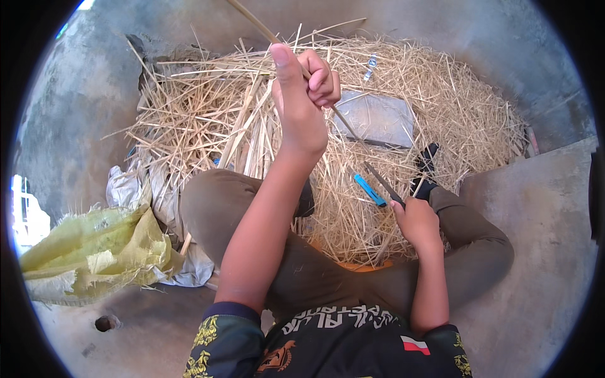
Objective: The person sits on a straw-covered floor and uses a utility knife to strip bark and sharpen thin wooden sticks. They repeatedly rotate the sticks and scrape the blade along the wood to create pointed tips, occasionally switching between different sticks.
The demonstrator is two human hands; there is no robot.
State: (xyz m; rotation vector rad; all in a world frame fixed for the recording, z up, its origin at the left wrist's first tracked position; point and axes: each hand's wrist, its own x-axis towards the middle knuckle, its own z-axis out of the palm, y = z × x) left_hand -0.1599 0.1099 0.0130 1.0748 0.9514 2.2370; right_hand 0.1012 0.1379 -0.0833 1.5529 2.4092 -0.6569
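Note:
My left hand [305, 94] is raised in front of me, fingers wrapped round a thin bamboo stick [255, 22] with the thumb extended along it. The stick runs slantwise from the top edge down to its lower end near a grey flat block [378, 118]. In my right hand [417, 222], low by my bent leg, is a knife with a dark handle and narrow blade [380, 179]. The blade points up and left, apart from the stick. Just left of the knife, a blue box cutter [369, 190] lies on the shavings.
A wide heap of straw-coloured shavings [454, 104] spreads before me, with longer split strips [189, 126] at the left. A torn yellow sack [101, 252] lies far left. Concrete walls [75, 107] stand around, and a small hole [107, 323] marks the floor at lower left.

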